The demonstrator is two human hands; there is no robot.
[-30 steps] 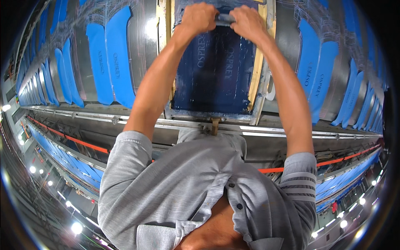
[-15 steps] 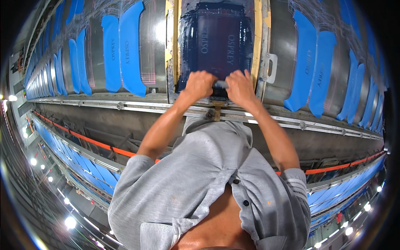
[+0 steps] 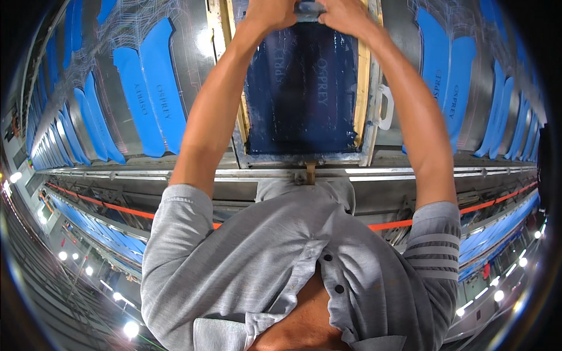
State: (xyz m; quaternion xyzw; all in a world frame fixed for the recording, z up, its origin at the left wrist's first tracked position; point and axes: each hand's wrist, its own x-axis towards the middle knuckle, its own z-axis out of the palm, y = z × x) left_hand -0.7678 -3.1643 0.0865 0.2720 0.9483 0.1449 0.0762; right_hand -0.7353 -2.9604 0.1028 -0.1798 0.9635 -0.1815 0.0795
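Note:
Both my arms reach forward over a wooden-framed printing screen whose mesh is coated in dark blue ink. My left hand and my right hand grip a squeegee side by side at the far end of the screen, at the picture's top edge. Most of the squeegee is hidden by my fingers. The screen lies flat on a long metal table.
Rows of bright blue fabric pieces lie on the table to the left and right of the screen. A white handle sticks out of the frame's right side. A metal rail and an orange strip run along the table's near edge.
The squeegee was at the far end, came to the near end of the screen half a second ago, and now sits at the far end again, both hands still on it.

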